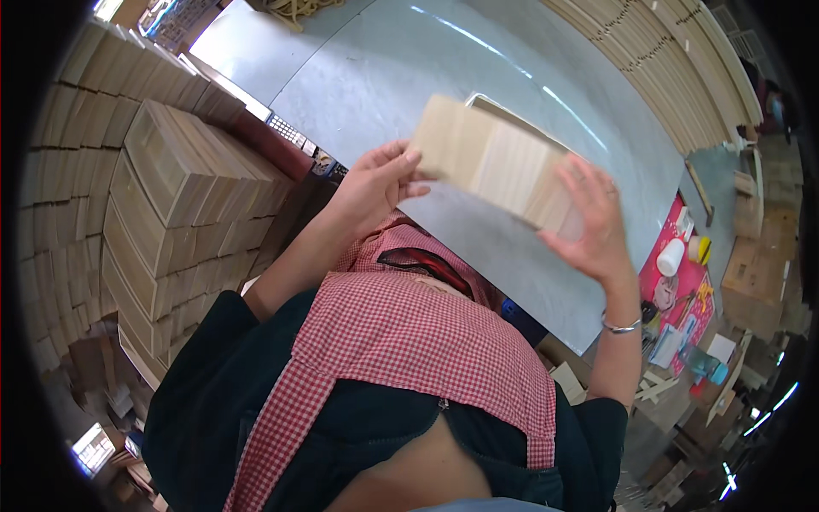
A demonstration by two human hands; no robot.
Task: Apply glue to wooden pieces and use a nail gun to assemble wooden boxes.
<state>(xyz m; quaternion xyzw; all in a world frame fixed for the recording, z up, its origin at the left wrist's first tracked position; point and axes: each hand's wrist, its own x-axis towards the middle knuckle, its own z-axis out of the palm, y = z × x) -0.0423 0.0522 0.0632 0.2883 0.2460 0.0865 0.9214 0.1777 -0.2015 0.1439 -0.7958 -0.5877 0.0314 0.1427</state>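
Observation:
A pale wooden box point(490, 159) is held up over the grey worktable, tilted, its plain long side facing me. Beyond that side shows part of a thin, light rim. My left hand point(381, 181) grips the box's left end with the thumb against the corner and the fingers curled below. At the opposite end, my right hand point(592, 215) clasps the box, fingers over the top and thumb underneath; it is slightly blurred. The inside of the box is hidden from me.
Tall stacks of wooden boxes point(183, 183) rise to my left. Long wooden strips point(653, 64) are piled at the far right of the grey table point(533, 273). A white bottle point(670, 256), yellow tape roll point(699, 249) and clear bottle point(703, 365) lie right. Coiled bands point(296, 10) rest at the far edge.

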